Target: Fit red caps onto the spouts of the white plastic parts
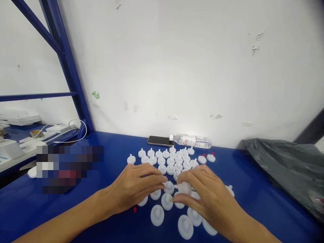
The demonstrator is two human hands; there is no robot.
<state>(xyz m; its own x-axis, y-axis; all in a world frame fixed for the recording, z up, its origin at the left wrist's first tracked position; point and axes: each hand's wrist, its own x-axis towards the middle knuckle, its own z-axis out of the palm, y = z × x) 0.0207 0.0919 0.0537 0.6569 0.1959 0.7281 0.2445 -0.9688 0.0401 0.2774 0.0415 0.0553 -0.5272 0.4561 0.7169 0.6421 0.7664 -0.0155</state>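
My right hand (205, 189) grips a white plastic nozzle cap (184, 188), tipped on its side with its thin spout pointing left. Just left of that spout, my left hand (141, 182) has its fingertips drawn close together. Whatever lies between them, if anything, is hidden. Below and around both hands, several more white nozzle caps stand spout up, one of them (157, 215) near the front. Two white caps with red tips (211, 157) stand apart at the back right. A small loose red tip (135, 210) lies below my left wrist.
A phone (160, 140) and a clear plastic bottle (191, 140) lie against the wall on the blue table (111, 148). Dark plastic sheeting (280, 168) covers the right side. A blurred patch (68, 168) is at left, near a blue metal frame (68, 64) and white cables.
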